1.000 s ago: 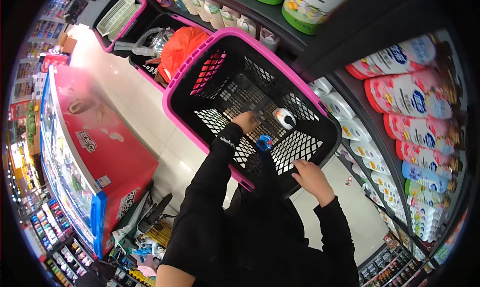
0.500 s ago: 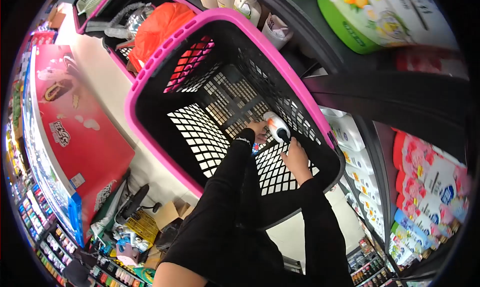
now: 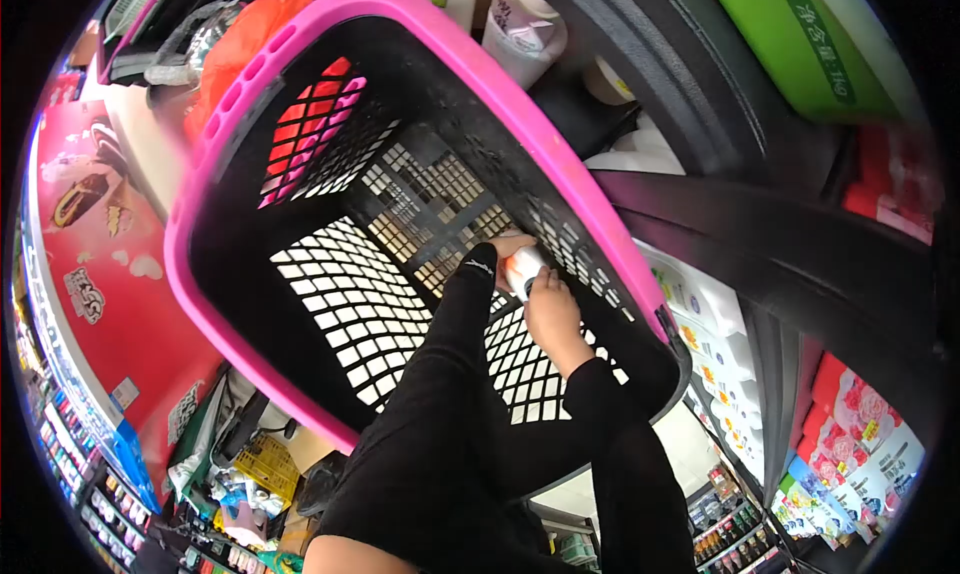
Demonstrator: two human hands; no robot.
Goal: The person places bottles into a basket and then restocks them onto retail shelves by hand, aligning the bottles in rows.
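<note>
Deep inside a black mesh basket with a pink rim (image 3: 530,114) is a white bottle (image 3: 524,268) with an orange print. My left hand (image 3: 510,244) holds its far end, some of the fingers hidden behind the bottle. Closed over the near end, where the dark cap was visible before, is my right hand (image 3: 553,312). Both forearms, in black sleeves, reach down into the basket past its near side.
A second pink-rimmed basket (image 3: 115,36) with a red bag (image 3: 245,49) stands at the upper left. Shelves of bottles and packs (image 3: 850,414) line the right side. A red chest (image 3: 120,234) and clutter with a yellow crate (image 3: 268,466) are on the left.
My right hand has moved from beside the bottle's dark cap to close over it. The view has come nearer the basket, which now sits further left.
</note>
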